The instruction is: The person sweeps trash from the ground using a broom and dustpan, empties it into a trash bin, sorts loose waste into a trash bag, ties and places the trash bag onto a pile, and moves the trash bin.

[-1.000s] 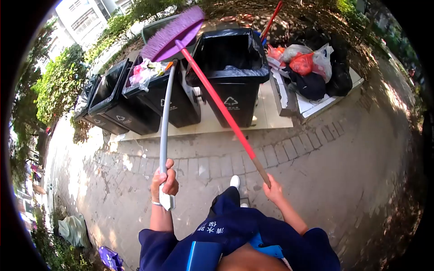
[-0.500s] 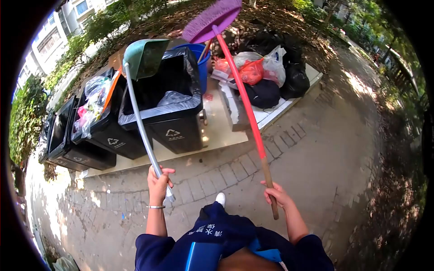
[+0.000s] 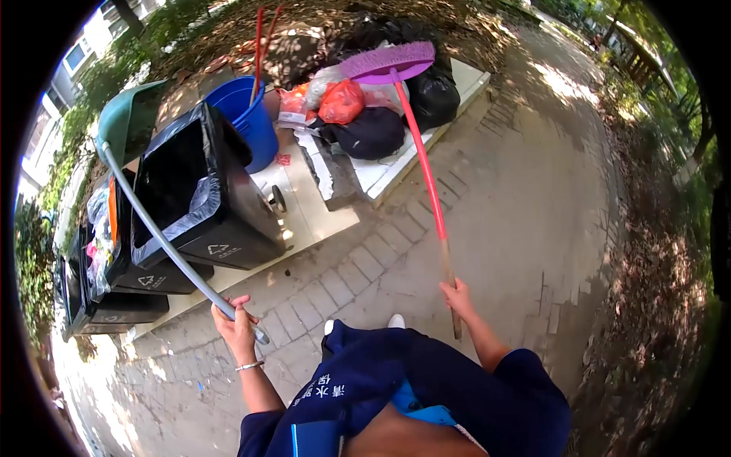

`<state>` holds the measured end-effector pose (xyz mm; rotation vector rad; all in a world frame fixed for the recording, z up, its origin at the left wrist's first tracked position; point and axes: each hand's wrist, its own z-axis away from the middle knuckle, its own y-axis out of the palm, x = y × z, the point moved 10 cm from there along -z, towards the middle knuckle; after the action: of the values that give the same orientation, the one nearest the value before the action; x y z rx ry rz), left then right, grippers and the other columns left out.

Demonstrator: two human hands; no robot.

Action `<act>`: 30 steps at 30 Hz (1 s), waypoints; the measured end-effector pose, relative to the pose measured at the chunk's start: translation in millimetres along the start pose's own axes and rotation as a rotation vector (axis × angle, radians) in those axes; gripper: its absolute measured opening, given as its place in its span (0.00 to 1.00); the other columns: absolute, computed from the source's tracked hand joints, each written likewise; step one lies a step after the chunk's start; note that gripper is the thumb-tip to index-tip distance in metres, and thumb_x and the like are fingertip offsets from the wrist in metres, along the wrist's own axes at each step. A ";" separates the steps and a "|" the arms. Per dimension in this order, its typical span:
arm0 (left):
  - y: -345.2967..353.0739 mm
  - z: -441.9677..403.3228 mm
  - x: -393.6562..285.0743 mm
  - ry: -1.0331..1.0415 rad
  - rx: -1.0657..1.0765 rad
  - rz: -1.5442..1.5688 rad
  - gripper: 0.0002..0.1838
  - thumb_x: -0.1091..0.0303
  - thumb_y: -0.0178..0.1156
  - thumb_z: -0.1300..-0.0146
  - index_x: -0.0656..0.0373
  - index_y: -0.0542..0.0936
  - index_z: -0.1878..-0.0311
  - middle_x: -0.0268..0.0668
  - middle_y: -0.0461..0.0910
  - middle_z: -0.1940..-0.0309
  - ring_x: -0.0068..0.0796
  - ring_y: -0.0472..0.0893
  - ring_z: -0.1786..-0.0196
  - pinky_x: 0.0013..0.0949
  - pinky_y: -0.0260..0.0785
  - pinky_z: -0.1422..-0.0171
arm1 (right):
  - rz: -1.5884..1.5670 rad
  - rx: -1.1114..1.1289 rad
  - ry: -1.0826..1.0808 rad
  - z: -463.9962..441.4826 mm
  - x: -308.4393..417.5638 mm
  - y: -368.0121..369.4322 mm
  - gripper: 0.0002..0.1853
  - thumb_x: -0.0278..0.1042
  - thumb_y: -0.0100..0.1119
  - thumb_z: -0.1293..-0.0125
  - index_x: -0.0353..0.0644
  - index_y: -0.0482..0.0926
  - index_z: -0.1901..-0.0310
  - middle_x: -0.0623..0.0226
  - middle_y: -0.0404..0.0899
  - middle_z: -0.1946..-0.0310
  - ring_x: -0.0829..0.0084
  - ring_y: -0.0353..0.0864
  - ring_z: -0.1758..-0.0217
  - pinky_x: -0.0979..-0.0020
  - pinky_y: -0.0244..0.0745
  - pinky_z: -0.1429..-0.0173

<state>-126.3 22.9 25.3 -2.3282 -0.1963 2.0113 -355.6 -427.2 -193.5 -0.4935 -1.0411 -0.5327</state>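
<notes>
My left hand [image 3: 237, 324] is closed round the lower end of a grey pole, the handle of a green dustpan [image 3: 131, 122]. The dustpan is raised at the upper left, over the black bins in this view. In my right hand [image 3: 458, 298] is the brown lower end of a broom handle, red further up. The broom's purple bristled head [image 3: 388, 62] is lifted away from me, overlapping the rubbish bags in view.
Black wheeled bins [image 3: 228, 236] stand in a row at the left, one lined and open. Behind them is a blue bucket [image 3: 255, 133] with red-handled tools. Black bags [image 3: 371, 133] and an orange bag [image 3: 341, 102] lie on a white slab [image 3: 381, 177]. Paving [image 3: 525, 206] runs to the right.
The view has turned right, so bins and bags sit further left. The dustpan has swung left and lower in view; the broom head has dropped. Both feet now show. Both hands keep their hold.
</notes>
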 end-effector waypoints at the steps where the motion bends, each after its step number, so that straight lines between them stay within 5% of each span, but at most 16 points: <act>1: 10.0 1.6 -1.8 0.017 -0.005 -0.001 0.13 0.79 0.44 0.47 0.65 0.58 0.58 0.46 0.74 0.70 0.21 0.68 0.86 0.19 0.63 0.84 | -0.037 0.011 0.016 -5.7 1.6 -9.1 0.08 0.35 0.54 0.47 0.43 0.66 0.73 0.78 0.59 0.89 0.84 0.57 0.91 0.80 0.54 0.90; 5: 48.4 9.5 -21.0 0.035 0.006 -0.027 0.13 0.78 0.45 0.47 0.66 0.58 0.57 0.47 0.74 0.69 0.20 0.68 0.87 0.18 0.62 0.83 | -0.161 -0.003 -0.047 -24.7 18.3 -40.0 0.06 0.33 0.52 0.45 0.43 0.67 0.69 0.78 0.61 0.88 0.84 0.58 0.90 0.80 0.54 0.89; 7: 64.8 5.9 -26.8 0.028 0.056 -0.033 0.13 0.78 0.45 0.47 0.66 0.59 0.57 0.46 0.74 0.69 0.20 0.67 0.87 0.18 0.61 0.83 | -0.335 0.040 -0.058 -35.0 31.1 -52.0 0.12 0.31 0.48 0.45 0.47 0.66 0.57 0.78 0.62 0.84 0.85 0.61 0.85 0.82 0.57 0.85; 11: 93.9 -3.9 -36.1 0.030 0.134 0.001 0.14 0.77 0.46 0.48 0.65 0.60 0.57 0.46 0.75 0.69 0.17 0.65 0.87 0.16 0.59 0.83 | -0.522 -0.014 0.021 -46.2 57.0 -90.9 0.18 0.32 0.42 0.43 0.51 0.59 0.49 0.76 0.64 0.82 0.84 0.62 0.85 0.83 0.58 0.85; 15: 120.2 -5.0 -43.8 0.016 0.230 0.012 0.14 0.78 0.47 0.48 0.65 0.61 0.57 0.45 0.75 0.69 0.16 0.65 0.87 0.15 0.58 0.84 | -0.576 -0.081 0.164 -93.8 3.0 -128.6 0.11 0.32 0.41 0.43 0.47 0.65 0.57 0.75 0.64 0.85 0.82 0.62 0.88 0.81 0.58 0.86; 17: 134.6 -1.1 -47.5 0.006 0.295 0.002 0.13 0.78 0.46 0.49 0.66 0.62 0.58 0.44 0.75 0.71 0.15 0.64 0.87 0.15 0.57 0.84 | -0.147 -0.141 0.233 -115.3 -65.8 -140.2 0.08 0.36 0.39 0.42 0.44 0.68 0.71 0.72 0.64 0.89 0.77 0.62 0.91 0.74 0.58 0.88; 20: 150.2 6.4 -43.7 -0.074 0.402 -0.028 0.14 0.79 0.45 0.49 0.66 0.62 0.57 0.44 0.75 0.72 0.16 0.64 0.88 0.15 0.57 0.85 | 0.380 -0.116 0.670 -47.2 -206.4 -126.3 0.17 0.45 0.35 0.41 0.43 0.66 0.80 0.66 0.64 0.93 0.70 0.63 0.92 0.64 0.59 0.87; 21: 153.8 8.5 -37.3 -0.091 0.454 -0.022 0.14 0.80 0.44 0.50 0.66 0.61 0.57 0.45 0.74 0.71 0.16 0.64 0.89 0.15 0.57 0.86 | 0.414 -0.069 0.730 -6.8 -258.0 -114.4 0.16 0.44 0.34 0.40 0.42 0.69 0.71 0.65 0.66 0.90 0.68 0.64 0.90 0.63 0.60 0.86; 22: 158.0 9.3 -34.1 -0.104 0.461 -0.028 0.14 0.80 0.44 0.50 0.66 0.61 0.57 0.45 0.74 0.71 0.16 0.64 0.89 0.15 0.57 0.86 | 0.193 -0.454 0.556 47.8 -248.4 -112.9 0.17 0.44 0.32 0.39 0.44 0.65 0.56 0.58 0.70 0.83 0.64 0.70 0.84 0.60 0.63 0.82; 23: 166.9 15.8 -27.2 -0.148 0.500 -0.050 0.14 0.80 0.44 0.50 0.66 0.61 0.57 0.46 0.74 0.71 0.17 0.64 0.89 0.15 0.57 0.86 | 0.538 -0.468 0.394 85.5 -287.0 -108.4 0.19 0.44 0.31 0.39 0.45 0.57 0.48 0.50 0.71 0.75 0.58 0.73 0.75 0.57 0.67 0.74; 24: 172.6 23.2 -20.9 -0.195 0.541 -0.082 0.14 0.80 0.44 0.49 0.66 0.61 0.57 0.46 0.74 0.71 0.17 0.64 0.89 0.16 0.58 0.86 | 0.271 -0.342 0.810 143.9 -237.4 -85.3 0.19 0.43 0.31 0.39 0.45 0.58 0.49 0.48 0.71 0.71 0.53 0.73 0.70 0.55 0.67 0.68; 25: 180.9 27.0 -15.0 -0.217 0.580 -0.080 0.14 0.80 0.44 0.49 0.66 0.61 0.56 0.47 0.74 0.71 0.18 0.65 0.88 0.16 0.58 0.87 | 0.238 -0.337 0.860 177.9 -217.3 -73.9 0.18 0.42 0.33 0.39 0.47 0.57 0.48 0.45 0.70 0.68 0.49 0.72 0.65 0.58 0.68 0.64; 26: 187.7 30.6 -8.3 -0.269 0.605 -0.092 0.14 0.79 0.44 0.49 0.66 0.60 0.56 0.48 0.74 0.71 0.19 0.65 0.88 0.17 0.59 0.87 | 0.252 -0.383 0.688 200.3 -295.6 -67.7 0.20 0.45 0.32 0.39 0.47 0.58 0.47 0.47 0.70 0.63 0.51 0.69 0.57 0.61 0.65 0.55; 28: 200.3 36.4 7.7 -0.329 0.686 -0.089 0.14 0.79 0.44 0.49 0.67 0.60 0.57 0.48 0.74 0.70 0.19 0.66 0.88 0.17 0.59 0.86 | 0.150 -0.292 0.690 242.0 -328.8 -44.8 0.23 0.46 0.34 0.38 0.47 0.54 0.43 0.53 0.69 0.57 0.57 0.66 0.50 0.64 0.62 0.50; 30: 213.0 44.5 18.7 -0.387 0.748 -0.085 0.13 0.79 0.44 0.49 0.67 0.61 0.58 0.48 0.74 0.70 0.19 0.66 0.87 0.17 0.59 0.85 | 0.147 -0.294 0.718 264.7 -297.8 -33.2 0.23 0.45 0.35 0.38 0.48 0.54 0.43 0.55 0.70 0.59 0.57 0.68 0.53 0.64 0.63 0.53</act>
<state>-155.3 -187.3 -26.7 -1.4550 0.3737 1.9975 -673.4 -237.8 -345.2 -0.5710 -0.2390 -0.6675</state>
